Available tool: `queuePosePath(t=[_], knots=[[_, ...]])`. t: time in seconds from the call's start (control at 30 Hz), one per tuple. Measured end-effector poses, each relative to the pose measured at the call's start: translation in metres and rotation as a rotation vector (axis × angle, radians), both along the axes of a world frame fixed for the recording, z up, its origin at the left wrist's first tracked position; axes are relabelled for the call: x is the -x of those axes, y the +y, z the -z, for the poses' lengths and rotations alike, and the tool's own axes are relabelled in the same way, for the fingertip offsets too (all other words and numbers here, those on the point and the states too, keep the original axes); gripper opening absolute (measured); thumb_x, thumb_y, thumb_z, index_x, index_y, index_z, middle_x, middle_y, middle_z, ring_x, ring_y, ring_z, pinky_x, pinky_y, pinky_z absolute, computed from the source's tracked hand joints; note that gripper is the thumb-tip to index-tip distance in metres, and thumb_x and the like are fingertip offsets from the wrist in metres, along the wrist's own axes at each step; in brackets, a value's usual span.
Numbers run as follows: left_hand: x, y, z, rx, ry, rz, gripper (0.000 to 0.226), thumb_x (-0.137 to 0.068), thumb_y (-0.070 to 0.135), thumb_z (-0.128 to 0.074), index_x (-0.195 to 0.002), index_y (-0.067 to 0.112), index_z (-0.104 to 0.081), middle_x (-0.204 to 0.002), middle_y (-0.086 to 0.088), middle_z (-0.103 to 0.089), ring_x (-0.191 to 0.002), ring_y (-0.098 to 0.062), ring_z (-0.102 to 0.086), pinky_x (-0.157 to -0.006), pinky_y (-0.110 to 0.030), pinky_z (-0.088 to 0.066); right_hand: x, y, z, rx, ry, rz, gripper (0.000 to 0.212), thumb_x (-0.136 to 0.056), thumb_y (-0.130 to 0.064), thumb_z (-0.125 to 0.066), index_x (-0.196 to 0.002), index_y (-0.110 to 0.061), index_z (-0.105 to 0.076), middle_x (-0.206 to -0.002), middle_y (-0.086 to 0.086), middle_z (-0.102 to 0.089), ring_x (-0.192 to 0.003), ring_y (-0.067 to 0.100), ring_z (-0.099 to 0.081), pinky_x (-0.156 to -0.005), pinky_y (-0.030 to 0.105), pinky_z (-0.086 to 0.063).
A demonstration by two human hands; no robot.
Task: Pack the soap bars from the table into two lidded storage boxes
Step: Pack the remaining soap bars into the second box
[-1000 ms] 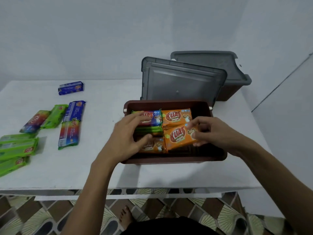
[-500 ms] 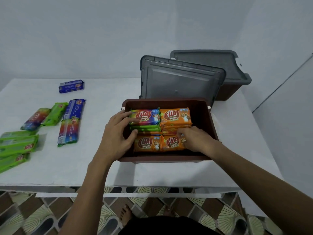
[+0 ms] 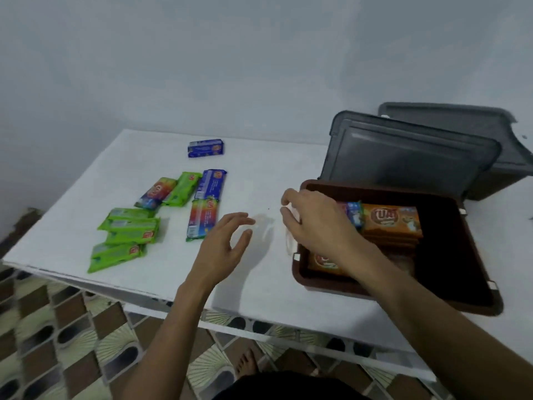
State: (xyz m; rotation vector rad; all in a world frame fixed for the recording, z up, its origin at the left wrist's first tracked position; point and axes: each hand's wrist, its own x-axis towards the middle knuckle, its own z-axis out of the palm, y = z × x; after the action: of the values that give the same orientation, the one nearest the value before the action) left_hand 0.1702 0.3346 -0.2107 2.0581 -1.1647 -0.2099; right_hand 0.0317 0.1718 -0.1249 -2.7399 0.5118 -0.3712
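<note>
White table [image 3: 259, 168] against grey wall [image 3: 202, 67]. Soap bars [image 3: 202, 219], film-wrapped: laid just left of left hand [image 3: 227, 241], spread, empty; more stacked in brown box [image 3: 375, 190] beneath right hand [image 3: 314, 223], loosely curled, nothing seen held. Judged light, stiff, slick; best pinched across long edges.

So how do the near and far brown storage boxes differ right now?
The near brown plastic box is open, holding wrapped soap bars; the far box is closed. The near box's grey lid leans upright behind it; the far box's grey lid lies flat on top. Both boxes look brown.
</note>
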Motion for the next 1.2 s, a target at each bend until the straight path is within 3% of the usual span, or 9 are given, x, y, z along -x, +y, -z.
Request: queuePosePath(t=[0.2,0.4,0.5,0.63,0.7,0.8,0.9,1.03,1.2], knots=[[-0.104,0.090,0.028,-0.258,-0.150,-0.240,0.038,-0.080,-0.002,-0.052,-0.111,0.013,-0.068,-0.121,-0.011,-0.063,-0.111,-0.033,-0.059,-0.088,-0.042,-0.050,-0.107,0.057,0.042,0.010,0.142,-0.140,0.038,-0.098,-0.027,-0.044,-0.135,-0.020,-0.045,-0.124,0.013,-0.051,-0.105,0.030,-0.050,-0.077,0.039,-0.048],[-0.173,0.143,0.018,-0.583,-0.138,-0.247,0.066,-0.067,0.020,-0.053,-0.133,0.028,-0.055,-0.147,-0.002,-0.045,-0.136,-0.032,-0.037,-0.107,-0.051,-0.028,-0.182,0.087,0.092,-0.058,0.539,-0.252,0.050,-0.098,-0.052,-0.037,-0.147,-0.049,-0.025,-0.161,0.013,0.003,-0.137,0.042,-0.022,-0.106,0.050,-0.036],[-0.187,0.147,0.014,-0.637,-0.136,-0.144,0.074,-0.065,0.029,-0.049,-0.139,0.031,-0.047,-0.150,0.003,-0.041,-0.142,-0.028,-0.030,-0.113,-0.048,-0.021,-0.195,0.093,0.108,0.027,0.569,-0.265,0.051,-0.096,-0.061,-0.034,-0.144,-0.047,-0.032,-0.161,0.016,0.002,-0.139,0.045,-0.012,-0.110,0.051,-0.031],[-0.196,0.143,0.015,-0.624,-0.157,-0.060,0.076,-0.064,0.041,-0.054,-0.139,0.033,-0.047,-0.138,-0.003,-0.048,-0.128,-0.032,-0.042,-0.103,-0.045,-0.033,-0.195,0.092,0.107,-0.038,0.494,-0.266,0.045,-0.090,-0.055,-0.053,-0.128,-0.031,-0.047,-0.151,0.014,-0.020,-0.128,0.043,-0.027,-0.104,0.046,-0.037],[-0.195,0.138,0.014,-0.554,-0.216,-0.056,0.080,-0.061,0.049,-0.055,-0.139,0.036,-0.046,-0.127,-0.005,-0.050,-0.116,-0.031,-0.048,-0.094,-0.042,-0.038,-0.190,0.089,0.102,-0.098,0.422,-0.236,0.043,-0.088,-0.039,-0.064,-0.125,-0.028,-0.045,-0.142,0.011,-0.030,-0.119,0.039,-0.038,-0.098,0.043,-0.042],[-0.183,0.126,0.005,-0.348,-0.273,-0.066,0.081,-0.063,0.040,-0.060,-0.141,0.038,-0.043,-0.120,-0.005,-0.047,-0.105,-0.028,-0.050,-0.085,-0.038,-0.044,-0.178,0.080,0.089,-0.193,0.273,-0.129,0.043,-0.090,-0.011,-0.054,-0.128,-0.027,-0.041,-0.124,0.012,-0.049,-0.102,0.034,-0.054,-0.084,0.038,-0.049],[-0.164,0.107,-0.011,-0.119,-0.292,-0.050,0.070,-0.070,0.030,-0.063,-0.138,0.035,-0.048,-0.123,-0.006,-0.047,-0.109,-0.027,-0.054,-0.084,-0.036,-0.050,-0.153,0.064,0.067,-0.257,0.063,-0.046,0.036,-0.093,-0.010,-0.048,-0.123,-0.029,-0.045,-0.104,0.011,-0.063,-0.083,0.028,-0.061,-0.070,0.038,-0.053],[-0.127,0.070,-0.040,0.088,-0.259,-0.081,0.045,-0.076,0.025,-0.067,-0.120,0.027,-0.058,-0.127,-0.003,-0.053,-0.115,-0.019,-0.056,-0.075,-0.030,-0.051,-0.092,0.042,0.032,-0.378,-0.198,0.045,0.030,-0.097,-0.012,-0.053,-0.122,-0.029,-0.050,-0.111,0.004,-0.063,-0.089,0.017,-0.065,-0.072,0.030,-0.059],[-0.060,0.015,-0.069,0.454,0.238,-0.098,0.049,-0.078,-0.006,-0.068,-0.108,0.029,-0.051,-0.115,-0.001,-0.061,-0.096,-0.015,-0.066,-0.070,-0.023,-0.055,-0.002,0.015,-0.007,-0.478,-0.332,0.232,0.019,-0.097,-0.018,-0.054,-0.114,-0.021,-0.061,-0.117,-0.005,-0.058,-0.094,0.003,-0.062,-0.070,0.013,-0.056]])
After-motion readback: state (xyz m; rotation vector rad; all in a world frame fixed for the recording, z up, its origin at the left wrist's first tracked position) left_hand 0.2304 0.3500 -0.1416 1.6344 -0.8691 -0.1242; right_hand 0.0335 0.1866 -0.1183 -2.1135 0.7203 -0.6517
